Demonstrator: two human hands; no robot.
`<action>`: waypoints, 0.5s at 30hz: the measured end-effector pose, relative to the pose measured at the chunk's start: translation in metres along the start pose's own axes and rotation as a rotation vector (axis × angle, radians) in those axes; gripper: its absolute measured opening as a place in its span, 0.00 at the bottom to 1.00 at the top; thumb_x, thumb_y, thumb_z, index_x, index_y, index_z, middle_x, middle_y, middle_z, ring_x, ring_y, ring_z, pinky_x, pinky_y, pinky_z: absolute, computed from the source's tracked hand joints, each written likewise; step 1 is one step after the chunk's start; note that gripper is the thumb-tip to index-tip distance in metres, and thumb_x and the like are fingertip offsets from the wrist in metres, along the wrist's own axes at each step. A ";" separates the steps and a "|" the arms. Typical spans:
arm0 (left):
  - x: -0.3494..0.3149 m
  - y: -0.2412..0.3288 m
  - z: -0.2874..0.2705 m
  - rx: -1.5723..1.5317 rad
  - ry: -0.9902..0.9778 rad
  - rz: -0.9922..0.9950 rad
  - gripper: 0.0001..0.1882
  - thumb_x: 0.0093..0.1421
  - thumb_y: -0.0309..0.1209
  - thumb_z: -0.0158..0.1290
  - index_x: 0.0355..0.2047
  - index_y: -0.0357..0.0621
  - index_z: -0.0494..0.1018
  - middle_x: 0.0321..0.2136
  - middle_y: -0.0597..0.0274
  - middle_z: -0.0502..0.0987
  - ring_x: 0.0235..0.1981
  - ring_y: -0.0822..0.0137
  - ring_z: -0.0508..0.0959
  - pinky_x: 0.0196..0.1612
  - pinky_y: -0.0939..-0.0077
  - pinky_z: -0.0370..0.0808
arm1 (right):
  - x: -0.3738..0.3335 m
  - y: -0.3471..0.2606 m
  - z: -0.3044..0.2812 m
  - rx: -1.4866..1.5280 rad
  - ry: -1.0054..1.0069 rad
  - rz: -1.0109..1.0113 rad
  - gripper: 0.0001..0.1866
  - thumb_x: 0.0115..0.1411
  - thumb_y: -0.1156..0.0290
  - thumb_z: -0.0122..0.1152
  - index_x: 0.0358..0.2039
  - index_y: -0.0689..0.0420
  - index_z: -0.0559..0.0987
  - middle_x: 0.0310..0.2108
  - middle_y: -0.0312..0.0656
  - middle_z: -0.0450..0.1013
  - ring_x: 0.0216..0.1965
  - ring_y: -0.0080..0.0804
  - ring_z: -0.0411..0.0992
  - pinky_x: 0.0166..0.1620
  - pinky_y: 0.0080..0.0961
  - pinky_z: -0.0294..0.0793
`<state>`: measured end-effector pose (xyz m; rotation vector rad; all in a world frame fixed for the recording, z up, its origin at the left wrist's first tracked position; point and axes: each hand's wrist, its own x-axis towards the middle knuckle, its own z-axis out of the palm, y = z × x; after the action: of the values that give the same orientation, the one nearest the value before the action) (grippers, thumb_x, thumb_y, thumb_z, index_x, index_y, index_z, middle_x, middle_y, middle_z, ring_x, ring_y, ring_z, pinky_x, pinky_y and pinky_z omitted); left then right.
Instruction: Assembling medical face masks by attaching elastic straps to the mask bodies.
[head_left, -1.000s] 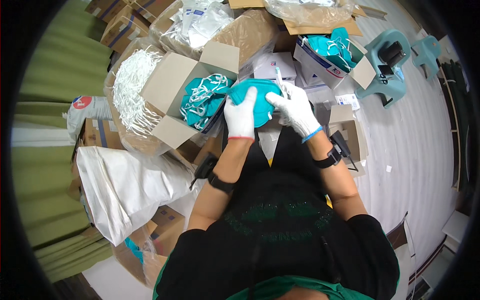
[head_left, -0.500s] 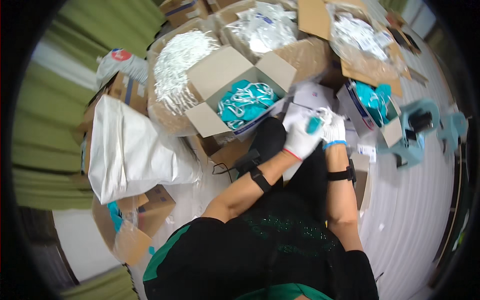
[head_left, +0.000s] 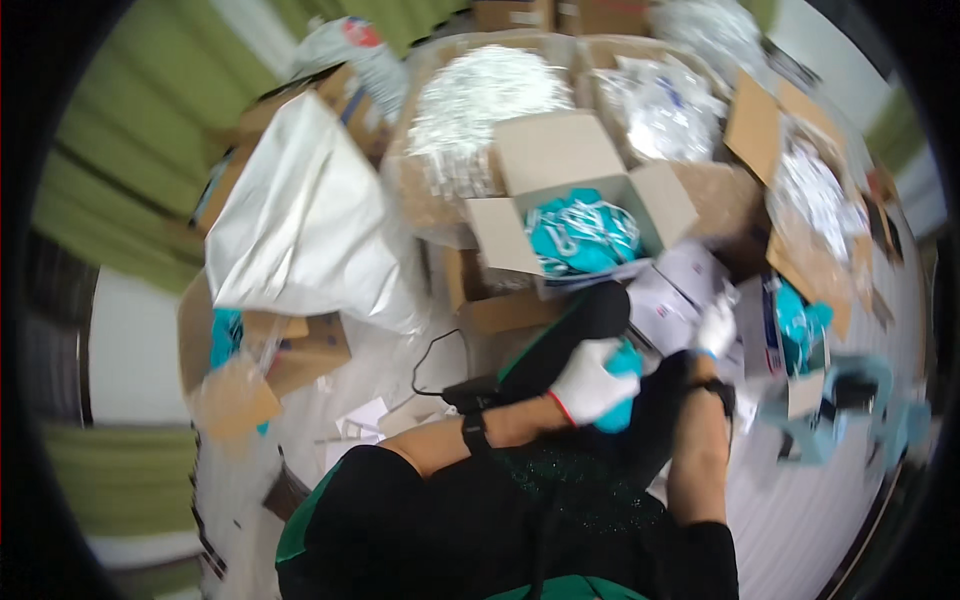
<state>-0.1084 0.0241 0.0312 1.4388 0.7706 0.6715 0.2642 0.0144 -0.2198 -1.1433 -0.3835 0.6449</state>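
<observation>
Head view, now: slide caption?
Gloved left hand holds a teal mask; right hand near white boxes; open carton of masks beyond.

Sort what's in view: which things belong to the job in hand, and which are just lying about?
Seem part of the job:
- teal mask, held in the gloved left hand
- gloved right hand, blurred, by the white cartons
- open box of strapped teal masks

Apparently just about:
- white sack
- pale blue stools
- green curtains
</observation>
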 end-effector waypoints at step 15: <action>-0.070 0.118 -0.474 1.297 1.683 -0.121 0.24 0.50 0.43 0.60 0.44 0.43 0.74 0.41 0.47 0.78 0.44 0.49 0.76 0.49 0.62 0.70 | -0.145 -0.067 -0.110 -0.644 0.549 0.127 0.20 0.56 0.77 0.45 0.49 0.65 0.74 0.45 0.41 0.71 0.39 0.27 0.70 0.39 0.23 0.70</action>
<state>-0.5228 0.2580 0.1624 1.5919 2.9674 1.3762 0.2369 -0.1760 -0.1932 -1.9085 -0.0361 0.2881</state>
